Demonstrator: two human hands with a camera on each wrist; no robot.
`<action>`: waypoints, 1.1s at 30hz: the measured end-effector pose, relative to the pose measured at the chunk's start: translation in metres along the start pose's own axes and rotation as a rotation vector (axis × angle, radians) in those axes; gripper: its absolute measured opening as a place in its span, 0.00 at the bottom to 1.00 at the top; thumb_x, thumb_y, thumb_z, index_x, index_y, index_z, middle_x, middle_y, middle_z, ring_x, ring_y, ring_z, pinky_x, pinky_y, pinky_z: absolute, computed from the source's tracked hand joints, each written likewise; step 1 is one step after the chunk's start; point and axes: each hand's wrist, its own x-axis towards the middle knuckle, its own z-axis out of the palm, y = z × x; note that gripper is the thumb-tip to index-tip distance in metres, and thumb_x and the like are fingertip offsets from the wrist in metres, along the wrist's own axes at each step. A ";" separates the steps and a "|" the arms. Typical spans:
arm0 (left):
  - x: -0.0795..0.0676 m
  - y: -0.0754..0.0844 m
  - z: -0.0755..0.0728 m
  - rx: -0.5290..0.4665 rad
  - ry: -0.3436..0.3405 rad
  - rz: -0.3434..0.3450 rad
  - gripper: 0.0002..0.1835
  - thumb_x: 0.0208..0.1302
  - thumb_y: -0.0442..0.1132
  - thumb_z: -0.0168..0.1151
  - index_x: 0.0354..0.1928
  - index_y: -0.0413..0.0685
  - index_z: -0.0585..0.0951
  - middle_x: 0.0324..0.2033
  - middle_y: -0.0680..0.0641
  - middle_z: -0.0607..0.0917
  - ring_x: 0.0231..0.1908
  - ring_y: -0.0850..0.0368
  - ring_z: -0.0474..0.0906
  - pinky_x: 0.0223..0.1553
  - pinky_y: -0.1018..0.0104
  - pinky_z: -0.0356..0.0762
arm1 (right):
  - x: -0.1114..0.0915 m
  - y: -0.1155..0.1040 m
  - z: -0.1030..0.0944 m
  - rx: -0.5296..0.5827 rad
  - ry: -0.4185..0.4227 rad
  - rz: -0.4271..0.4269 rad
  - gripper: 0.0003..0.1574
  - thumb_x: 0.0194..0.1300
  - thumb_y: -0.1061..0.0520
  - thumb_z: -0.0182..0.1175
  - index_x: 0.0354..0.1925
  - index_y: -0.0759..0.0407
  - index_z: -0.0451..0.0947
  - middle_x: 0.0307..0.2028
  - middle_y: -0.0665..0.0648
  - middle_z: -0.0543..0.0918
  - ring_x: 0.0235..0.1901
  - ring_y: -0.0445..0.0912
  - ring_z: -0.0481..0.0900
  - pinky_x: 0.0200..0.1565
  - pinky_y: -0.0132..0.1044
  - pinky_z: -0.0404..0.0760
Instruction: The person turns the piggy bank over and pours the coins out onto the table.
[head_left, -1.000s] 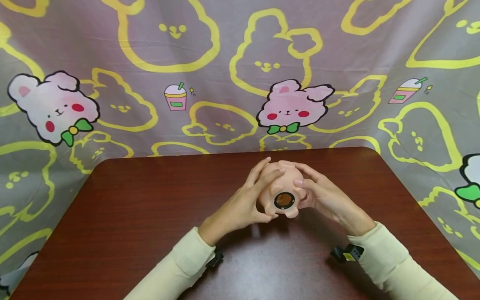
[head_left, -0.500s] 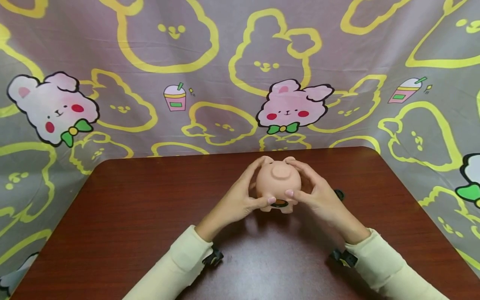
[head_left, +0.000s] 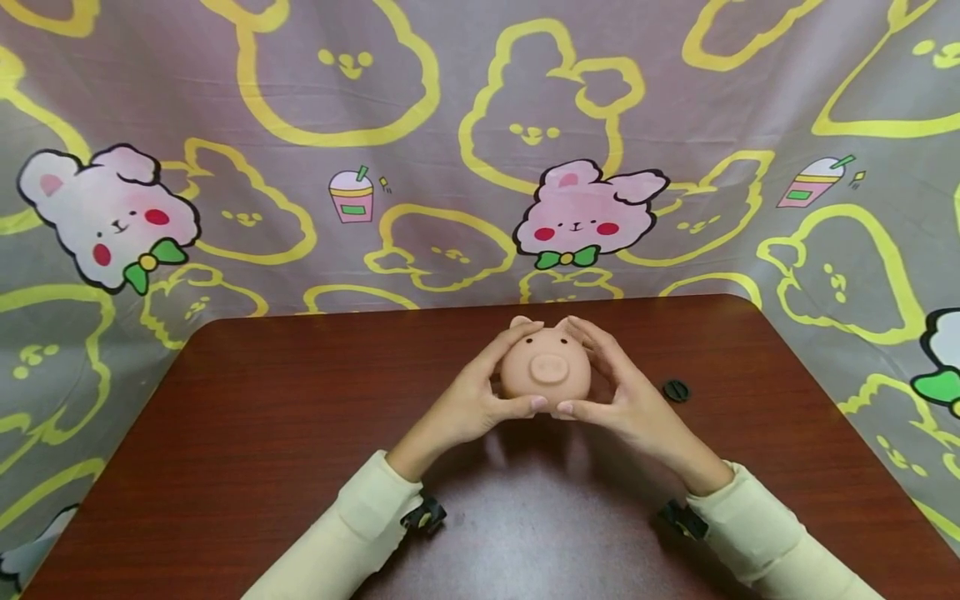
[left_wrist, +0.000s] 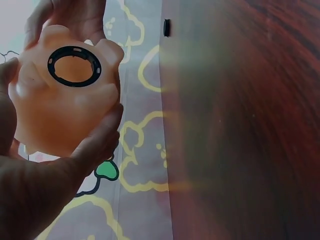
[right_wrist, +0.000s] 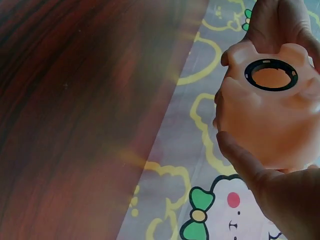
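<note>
A peach-pink piggy bank (head_left: 548,367) is held above the table between both hands, its snout and eyes facing the head camera. My left hand (head_left: 476,392) grips its left side, thumb low near the front. On the other side my right hand (head_left: 628,400) grips it the same way, the thumb tips close together under the snout. Seen from the wrists, the underside shows an open round hole with a black rim (left_wrist: 52,65). A small black round cap (head_left: 677,391) lies on the table to the right of the right hand.
The dark red-brown wooden table (head_left: 315,417) stretches around the hands. Behind it hangs a grey-pink cloth (head_left: 435,167) with yellow outlines and rabbit prints. Each wrist wears a black camera, one of them the left wrist camera (head_left: 425,514).
The piggy bank has turned from its holed underside to its face toward the head camera, and shifted slightly left. Both hands moved with it; the black cap has come into view.
</note>
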 end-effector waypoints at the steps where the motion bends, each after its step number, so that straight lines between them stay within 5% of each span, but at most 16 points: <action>1: 0.000 -0.001 -0.001 0.029 0.012 0.021 0.46 0.62 0.30 0.75 0.78 0.66 0.66 0.81 0.58 0.58 0.62 0.49 0.78 0.52 0.59 0.86 | 0.000 0.000 -0.001 -0.041 0.008 0.005 0.64 0.63 0.64 0.74 0.83 0.35 0.49 0.80 0.53 0.59 0.75 0.51 0.65 0.62 0.27 0.76; 6: -0.001 -0.002 -0.002 0.177 0.059 0.120 0.47 0.57 0.34 0.80 0.76 0.63 0.69 0.79 0.55 0.63 0.72 0.55 0.69 0.61 0.59 0.80 | 0.002 -0.001 -0.002 -0.047 0.005 0.053 0.69 0.62 0.62 0.76 0.83 0.31 0.43 0.80 0.57 0.59 0.75 0.58 0.65 0.61 0.24 0.75; 14: -0.002 -0.005 -0.003 0.372 0.071 0.273 0.46 0.53 0.38 0.83 0.74 0.61 0.71 0.75 0.52 0.68 0.75 0.55 0.64 0.70 0.52 0.73 | 0.005 0.000 -0.008 -0.014 -0.049 0.156 0.54 0.67 0.57 0.71 0.82 0.45 0.54 0.78 0.55 0.64 0.71 0.55 0.67 0.56 0.34 0.82; 22: -0.006 -0.005 0.000 0.548 0.040 0.262 0.46 0.52 0.44 0.84 0.74 0.65 0.70 0.77 0.45 0.63 0.73 0.46 0.69 0.67 0.47 0.77 | 0.009 0.003 -0.010 0.364 -0.112 0.277 0.42 0.79 0.58 0.57 0.83 0.50 0.52 0.75 0.63 0.59 0.57 0.48 0.82 0.46 0.44 0.90; 33: -0.004 -0.003 0.003 0.512 0.061 0.250 0.63 0.51 0.41 0.85 0.83 0.64 0.52 0.79 0.43 0.60 0.74 0.46 0.67 0.68 0.46 0.75 | 0.009 0.001 -0.004 0.374 -0.031 0.301 0.42 0.77 0.58 0.60 0.81 0.50 0.57 0.73 0.57 0.65 0.59 0.47 0.79 0.46 0.41 0.89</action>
